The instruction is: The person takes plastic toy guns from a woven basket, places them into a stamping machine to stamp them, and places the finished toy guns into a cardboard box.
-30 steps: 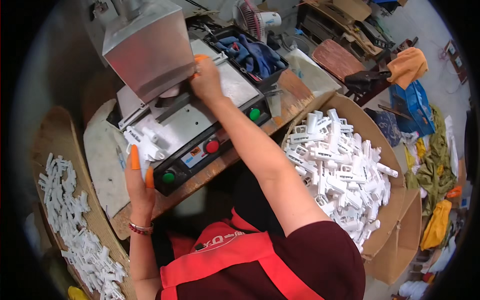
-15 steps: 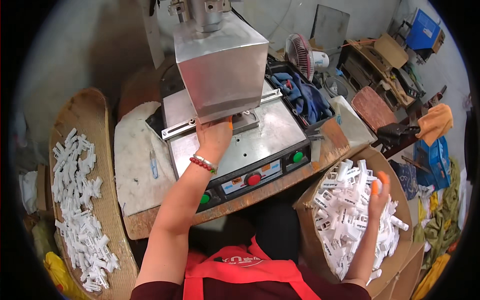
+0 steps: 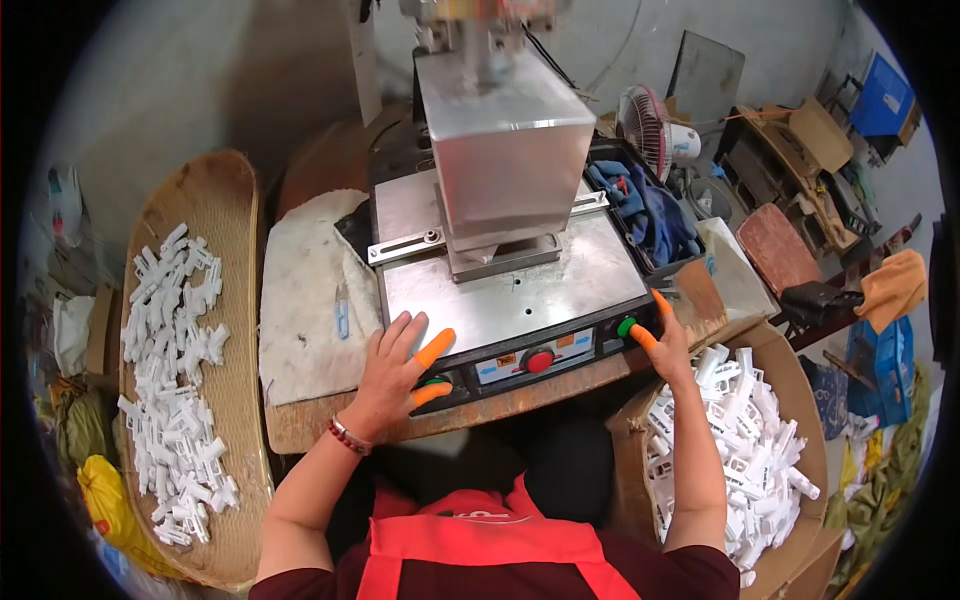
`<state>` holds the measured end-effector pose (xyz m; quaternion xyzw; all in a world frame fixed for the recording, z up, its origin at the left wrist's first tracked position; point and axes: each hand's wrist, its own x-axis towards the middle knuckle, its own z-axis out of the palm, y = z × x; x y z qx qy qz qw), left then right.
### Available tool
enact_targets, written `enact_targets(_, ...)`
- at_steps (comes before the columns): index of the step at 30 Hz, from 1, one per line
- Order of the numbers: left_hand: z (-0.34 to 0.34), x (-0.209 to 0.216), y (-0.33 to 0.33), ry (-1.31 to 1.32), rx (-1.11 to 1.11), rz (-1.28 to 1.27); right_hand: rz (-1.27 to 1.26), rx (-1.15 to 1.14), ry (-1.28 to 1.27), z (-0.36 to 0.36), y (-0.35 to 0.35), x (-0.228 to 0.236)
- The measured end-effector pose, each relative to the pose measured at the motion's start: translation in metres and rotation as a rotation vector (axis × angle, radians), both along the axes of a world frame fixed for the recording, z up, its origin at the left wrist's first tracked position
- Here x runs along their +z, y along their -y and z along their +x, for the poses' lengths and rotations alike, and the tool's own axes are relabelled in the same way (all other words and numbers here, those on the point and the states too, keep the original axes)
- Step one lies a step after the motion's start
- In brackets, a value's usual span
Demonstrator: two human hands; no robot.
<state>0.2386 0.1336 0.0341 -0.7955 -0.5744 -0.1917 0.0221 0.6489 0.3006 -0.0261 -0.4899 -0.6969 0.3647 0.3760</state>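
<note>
My left hand (image 3: 384,378) rests on the front left corner of a press machine, its orange-capped fingers apart. Its thumb is at the left green button (image 3: 438,382), which is partly covered. At the front right corner my right hand (image 3: 672,348) holds nothing, with its orange-capped thumb on the right green button (image 3: 626,327) and its index finger stretched along the edge. Between the hands sits a red button (image 3: 539,360) on the front panel. The large metal press head (image 3: 515,180) stands just over a small metal fixture (image 3: 507,262) on the steel plate (image 3: 455,310); the fixture's inside is hidden.
A long woven basket (image 3: 245,400) with many white plastic parts (image 3: 180,400) stands on the left. To the right, a cardboard box (image 3: 800,390) holds more white parts. A cutter with a blue handle (image 3: 342,315) lies on a cloth. A fan (image 3: 645,125) stands behind.
My left hand has left the space under the press head and come to the left green button. My right hand has moved from above the cardboard box to the right green button. The view has shifted.
</note>
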Motion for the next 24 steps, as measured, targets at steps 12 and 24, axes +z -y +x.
enact_targets(12,-0.111,0.024,0.207,0.134,0.499,0.221,0.253,0.019,-0.041,-0.048,0.079,0.061)
enact_targets(24,-0.232,-0.106,0.652,-0.211,2.208,0.136,-0.210,0.678,-0.120,-0.561,0.063,0.089)
